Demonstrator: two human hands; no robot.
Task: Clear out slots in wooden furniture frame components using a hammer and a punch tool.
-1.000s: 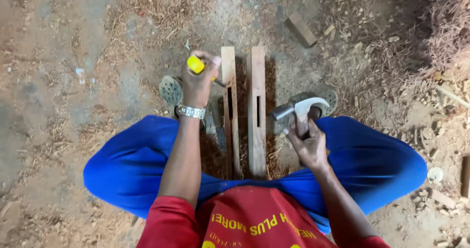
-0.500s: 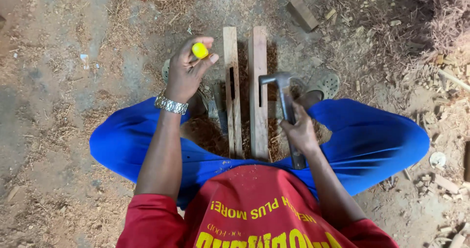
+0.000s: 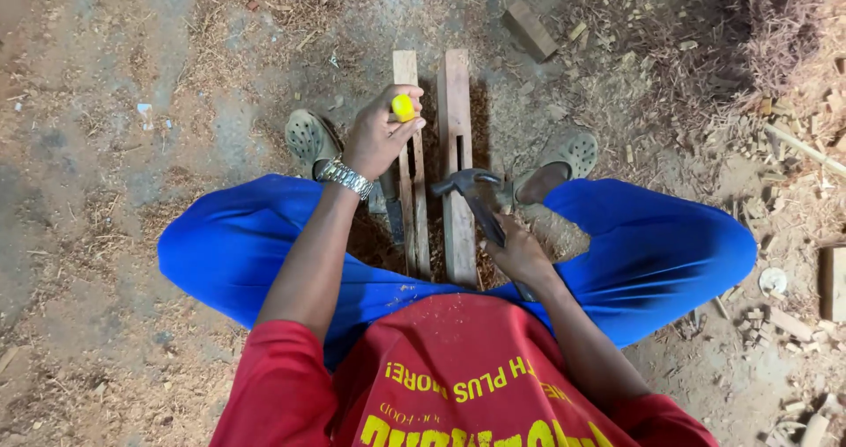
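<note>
Two wooden slats (image 3: 456, 147) lie side by side on the dirt floor (image 3: 132, 235), right between the person's feet, and everything here sits around them. Over the left slat, the left hand (image 3: 377, 137) is clamped on a chisel with a yellow-capped handle (image 3: 403, 107), thumb and fingers wrapped tight just under the cap; its blade (image 3: 393, 207) runs down along the slat's left edge. A metal watch (image 3: 345, 178) shows on that wrist. Just right of the slats, the right hand (image 3: 520, 255) is closed around the handle of a claw hammer (image 3: 471, 185), and the hammer's head hangs over the right slat, low on its length. A slot is cut into that right slat, above the hammer head. Left of the slats sits one grey clog (image 3: 308, 138), right of them the other (image 3: 573, 154), with blue trousers (image 3: 652, 253) spread wide on both sides. Beyond the slats' far end a small wooden block (image 3: 530, 30) lies in the shavings, and offcuts (image 3: 775, 324) are scattered well off to the right.
</note>
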